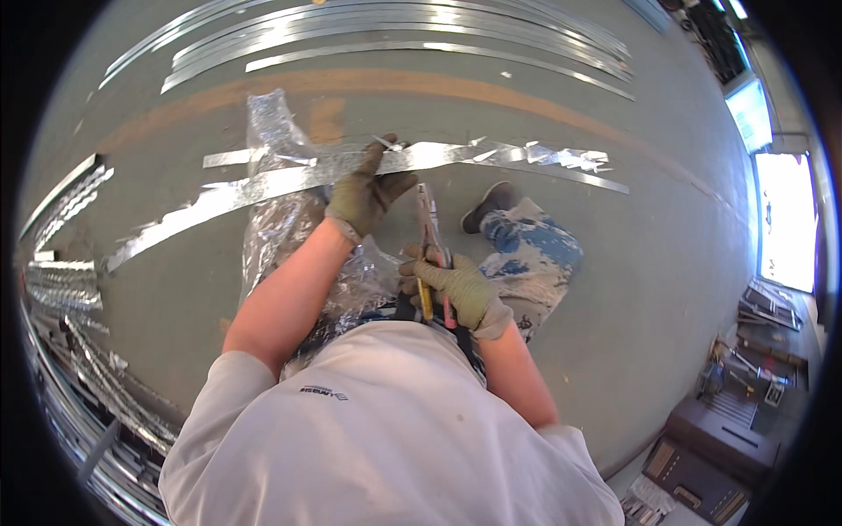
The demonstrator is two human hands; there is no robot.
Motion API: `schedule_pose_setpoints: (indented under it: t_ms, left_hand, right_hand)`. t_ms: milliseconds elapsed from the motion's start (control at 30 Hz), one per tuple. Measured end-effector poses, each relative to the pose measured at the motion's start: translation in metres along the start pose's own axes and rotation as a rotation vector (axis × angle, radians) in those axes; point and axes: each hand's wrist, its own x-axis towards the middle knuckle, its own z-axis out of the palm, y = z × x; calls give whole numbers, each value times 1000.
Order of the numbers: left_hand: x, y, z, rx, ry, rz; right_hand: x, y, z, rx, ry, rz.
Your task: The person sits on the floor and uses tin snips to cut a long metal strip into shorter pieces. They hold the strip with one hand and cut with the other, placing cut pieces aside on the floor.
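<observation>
From the head view, the person crouched over a grey floor, both hands gloved. The left hand reached forward and lay on a long metal strip, its fingers curled over the strip's far edge and pressing it down. That strip ran crosswise on the floor in front of the person, its right end ragged and bright.

The right hand was nearer the body than the strip, closed around the red and yellow handles of a pair of snips. The snips' blades pointed up toward the strip, the tip just short of it, beside the left hand.

Clear plastic wrap lay crumpled under and beyond the strip, on its left part. A shoe and a paint-spattered trouser leg sat just on the near side of the strip, right of the snips. More strips lay in a row well beyond it, and a heap of metal offcuts lay far to its left.
</observation>
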Motion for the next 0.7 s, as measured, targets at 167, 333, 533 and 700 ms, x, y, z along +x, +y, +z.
schedule_pose_setpoints:
  t_ms: [167, 333, 533, 700]
  left_hand:
    - [-8, 3, 6, 33, 14, -5]
    - [-12, 4, 6, 26, -35, -15]
    - [-7, 2, -3, 12, -92, -10]
    - [-8, 1, 0, 22, -89, 6]
  right_hand:
    - [24, 4, -2, -222, 100, -45]
    - [28, -2, 2, -136, 126, -19]
    - [39, 0, -7, -326, 174, -69]
    - [39, -1, -10, -335, 180, -60]
